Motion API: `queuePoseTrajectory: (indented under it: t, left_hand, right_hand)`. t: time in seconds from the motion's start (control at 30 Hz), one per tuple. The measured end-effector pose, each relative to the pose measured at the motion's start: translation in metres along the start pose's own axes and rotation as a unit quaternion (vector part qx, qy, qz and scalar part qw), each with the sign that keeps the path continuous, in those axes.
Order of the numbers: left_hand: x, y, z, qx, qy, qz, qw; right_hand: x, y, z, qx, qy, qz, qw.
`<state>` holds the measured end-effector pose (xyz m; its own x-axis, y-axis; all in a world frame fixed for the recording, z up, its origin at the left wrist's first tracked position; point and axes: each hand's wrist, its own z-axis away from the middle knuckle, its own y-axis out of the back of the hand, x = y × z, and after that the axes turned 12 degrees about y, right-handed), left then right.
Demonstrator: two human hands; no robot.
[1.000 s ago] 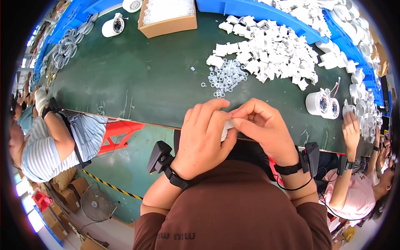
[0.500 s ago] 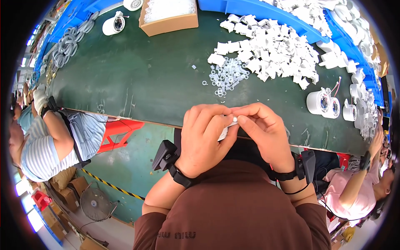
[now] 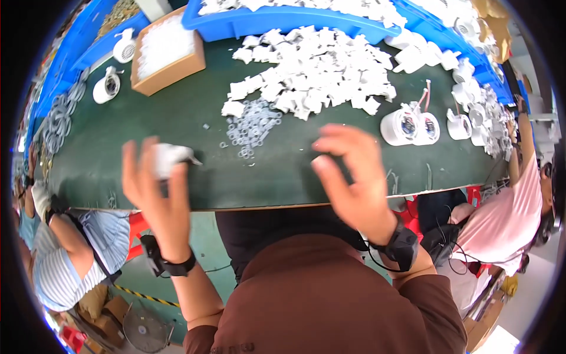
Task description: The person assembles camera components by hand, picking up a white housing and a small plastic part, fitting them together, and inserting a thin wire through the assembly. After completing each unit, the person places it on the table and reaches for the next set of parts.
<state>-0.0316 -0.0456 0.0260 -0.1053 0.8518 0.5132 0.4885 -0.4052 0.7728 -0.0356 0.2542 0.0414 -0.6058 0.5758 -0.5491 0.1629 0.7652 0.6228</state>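
Note:
My left hand (image 3: 156, 192) is over the table's left part, blurred by motion, with its fingers spread. A small white plastic part (image 3: 171, 158) with a thin pointed end shows beside its thumb and fingers, and no firm grip on it is visible. My right hand (image 3: 356, 183) hovers near the table's front edge, fingers curved and apart, with nothing between them. Ahead of and between my hands lie a small pile of translucent rings (image 3: 250, 127) and a large heap of white plastic parts (image 3: 318, 71).
Along the back stand blue bins (image 3: 283, 25) and a cardboard box (image 3: 171, 74) of translucent pieces. White round housings (image 3: 401, 127) with wires stand at right; another housing (image 3: 107, 87) is at left. Co-workers sit on both sides, one in a striped top (image 3: 59, 277), one in pink (image 3: 501, 218).
My hands were together at the table edge around a small white part; now they are apart. The left has moved left, where a white part shows. My view has shifted.

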Motion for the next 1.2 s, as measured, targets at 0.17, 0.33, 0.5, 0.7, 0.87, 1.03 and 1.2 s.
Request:
queuePoseTrajectory:
  t: [0.17, 0.33, 0.5, 0.7, 0.87, 1.03, 1.2]
  left_hand:
    - [0.004, -0.004, 0.006, 0.043, 0.035, 0.118, 0.991]
    - [0.031, -0.016, 0.027, -0.047, -0.013, 0.107, 0.993]
    - [0.054, -0.011, 0.039, -0.236, -0.033, 0.255, 0.937]
    - [0.087, -0.023, 0.052, -0.337, -0.034, 0.345, 0.875]
    - [0.081, -0.020, 0.056, -0.270, -0.020, 0.322, 0.907]
    - [0.084, -0.020, 0.052, -0.210, -0.079, 0.230, 0.947]
    - [0.087, -0.021, 0.051, -0.203, -0.061, 0.211, 0.954]
  right_hand:
    - [0.060, 0.071, 0.015, -0.017, -0.100, 0.438, 0.893]
    - [0.056, 0.076, 0.031, -0.052, -0.084, 0.386, 0.917]
    - [0.030, 0.044, 0.037, -0.018, -0.032, 0.117, 0.992]
    - [-0.006, -0.009, 0.028, -0.114, 0.041, -0.078, 0.990]
    - [-0.008, -0.009, 0.022, -0.188, -0.015, -0.278, 0.942]
    - [-0.013, -0.009, -0.003, -0.073, -0.075, -0.341, 0.934]
    - [-0.026, -0.011, -0.008, -0.057, -0.149, -0.463, 0.872]
